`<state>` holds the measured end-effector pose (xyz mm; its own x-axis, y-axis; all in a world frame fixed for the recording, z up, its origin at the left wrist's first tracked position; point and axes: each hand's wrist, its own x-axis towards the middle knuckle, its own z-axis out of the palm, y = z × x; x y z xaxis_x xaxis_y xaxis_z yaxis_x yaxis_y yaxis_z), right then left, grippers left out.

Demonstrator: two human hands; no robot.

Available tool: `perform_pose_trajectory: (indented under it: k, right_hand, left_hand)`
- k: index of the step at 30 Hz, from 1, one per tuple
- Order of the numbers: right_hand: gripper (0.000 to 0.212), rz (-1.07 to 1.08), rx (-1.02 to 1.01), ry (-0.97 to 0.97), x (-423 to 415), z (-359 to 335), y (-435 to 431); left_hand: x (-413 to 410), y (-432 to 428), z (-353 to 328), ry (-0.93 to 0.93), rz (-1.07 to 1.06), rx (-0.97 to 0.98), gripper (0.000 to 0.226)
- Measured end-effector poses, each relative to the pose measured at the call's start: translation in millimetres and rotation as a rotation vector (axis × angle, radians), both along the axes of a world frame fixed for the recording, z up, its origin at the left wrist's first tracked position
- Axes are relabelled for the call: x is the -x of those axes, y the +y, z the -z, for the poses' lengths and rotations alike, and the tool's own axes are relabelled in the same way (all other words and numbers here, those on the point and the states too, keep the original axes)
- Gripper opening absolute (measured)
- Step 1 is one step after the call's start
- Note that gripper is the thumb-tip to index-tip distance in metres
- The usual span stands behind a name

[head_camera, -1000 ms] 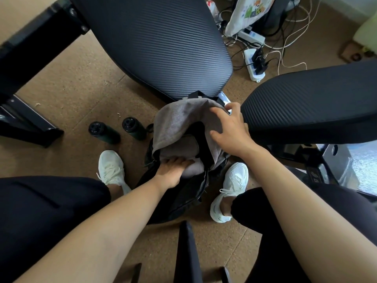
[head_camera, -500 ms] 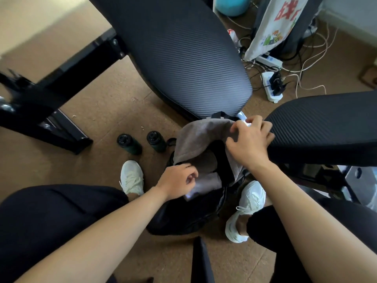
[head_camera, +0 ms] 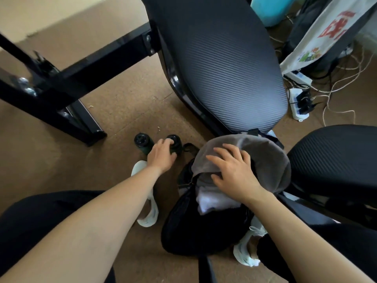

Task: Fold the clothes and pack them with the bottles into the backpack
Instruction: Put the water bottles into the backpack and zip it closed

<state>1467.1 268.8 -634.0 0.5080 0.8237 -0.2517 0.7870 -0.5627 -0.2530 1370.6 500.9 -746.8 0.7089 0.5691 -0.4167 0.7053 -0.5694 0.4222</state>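
A black backpack (head_camera: 195,227) stands open on the floor between my feet. Its grey-lined top flap (head_camera: 265,158) is folded back, and folded grey and white clothes (head_camera: 214,199) lie in the opening. My right hand (head_camera: 234,170) rests with spread fingers on the flap and the clothes. Two dark green bottles stand upright on the floor to the left of the backpack. My left hand (head_camera: 162,155) curls over the cap of the right bottle (head_camera: 175,142). The left bottle (head_camera: 142,141) stands free beside it.
A black mesh chair seat (head_camera: 224,64) stands just beyond the backpack and another (head_camera: 336,160) to its right. A black table frame (head_camera: 61,82) stands on the left. A power strip (head_camera: 298,103), loose cables and a white tote bag (head_camera: 318,37) lie at the far right.
My left hand left the backpack opening and moved up-left to the right bottle's cap. My right hand let go of the flap's far edge and now lies flat on it.
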Motion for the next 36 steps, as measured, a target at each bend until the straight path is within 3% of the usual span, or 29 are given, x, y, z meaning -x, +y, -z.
perform_pose_trajectory:
  k: [5, 8, 16, 22, 27, 29, 34, 36]
  right_hand:
    - [0.053, 0.015, 0.075, -0.085, -1, 9, 0]
    - [0.051, 0.018, 0.068, -0.099, -1, 13, -1]
    - [0.043, 0.024, 0.054, -0.119, -4, 15, -6]
    - [0.039, 0.016, 0.097, -0.201, 3, 12, -1]
    - [0.058, 0.051, -0.082, -0.234, 16, -6, 31]
    - [0.064, 0.055, -0.148, -0.158, 15, -16, 55]
    - [0.112, 0.139, -0.128, 0.429, -1, -3, 96]
    - [0.112, 0.145, -0.152, 0.49, -7, 7, 100]
  left_hand:
    - [-30, 20, 34, 0.157, 0.124, -0.122, 0.08]
    - [-38, 26, 57, 0.271, 0.266, -0.085, 0.091]
    - [-38, 14, 60, 0.185, 0.241, -0.015, 0.071]
    - [-27, 15, 24, 0.163, 0.188, 0.022, 0.071]
    - [-38, 22, -41, 0.113, 0.2, 0.15, 0.071]
    - [-40, 25, -66, 0.083, 0.245, 0.139, 0.07]
    - [-27, 24, -103, -0.025, 0.139, 0.248, 0.069]
    - [-21, 21, -101, -0.067, 0.051, 0.351, 0.061]
